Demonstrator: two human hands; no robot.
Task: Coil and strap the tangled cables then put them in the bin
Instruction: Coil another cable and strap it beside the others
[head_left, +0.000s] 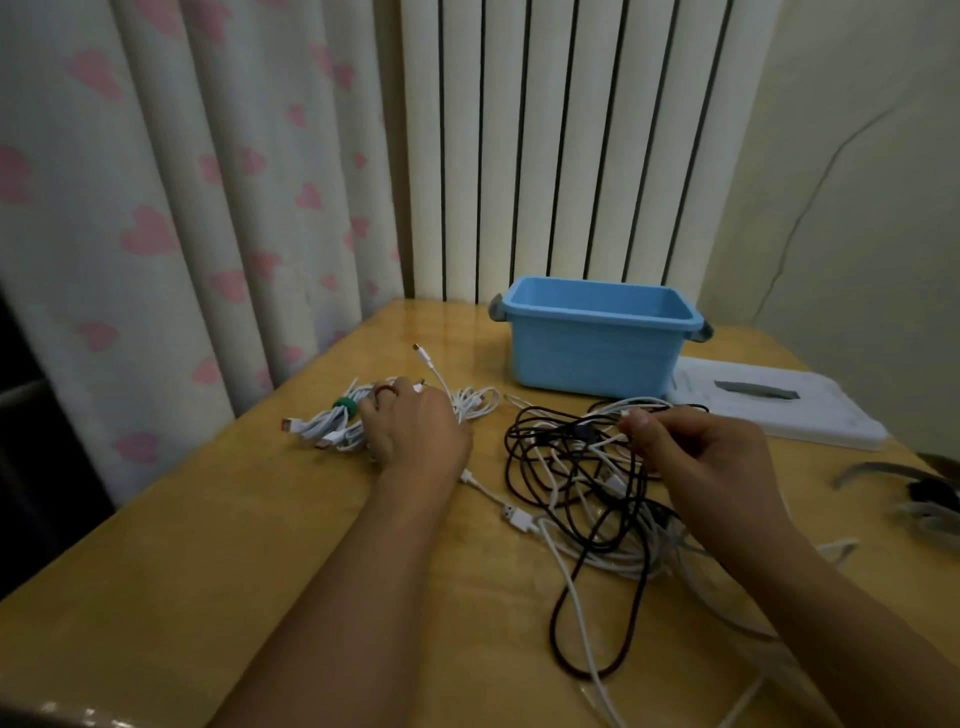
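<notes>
Cables lie in two groups on the wooden table (208, 545). At about nine o'clock from the table's middle sits a white cable bundle (332, 428), already gathered and cinched with a green strap (344, 407). The left hand (415, 431) rests palm-down over that bundle's right side, fingers curled onto the white loops; how firmly it grips I cannot tell. A loose white lead runs from under it toward twelve o'clock.

At three o'clock from that hand sprawls the tangled heap (587, 499) of black and white cables, not yet coiled. The right hand (701, 457) is closed in a pinch, thumb and fingertips holding a strand at the heap's upper edge.

The blue bin (592, 348) stands open and looks empty at twelve o'clock, with its white lid (779, 410) flat on the table just to its right.

The step in hand appears to be teasing one cable out of the knot. Next, that strand likely needs drawing free end-first, slowly, so the loops do not tighten, before it is coiled and strapped.
</notes>
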